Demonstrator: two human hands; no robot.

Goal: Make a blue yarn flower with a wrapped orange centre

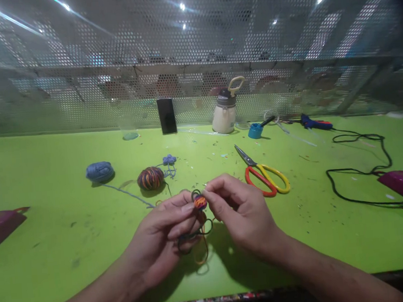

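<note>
Bare forearms [103, 281] slant inward from near left and right. The left hand [156, 237], curled, clamps a small rounded orange-and-purple yarn piece [201, 202] at near centre; the right hand [245, 210] presses thumb to forefinger just beside it, contents unclear.

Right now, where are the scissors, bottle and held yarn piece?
Scissors [257, 165], head view: at the pivot.
Bottle [224, 118], head view: on its pale body.
Yarn piece [201, 202], head view: on its orange-striped front.
</note>
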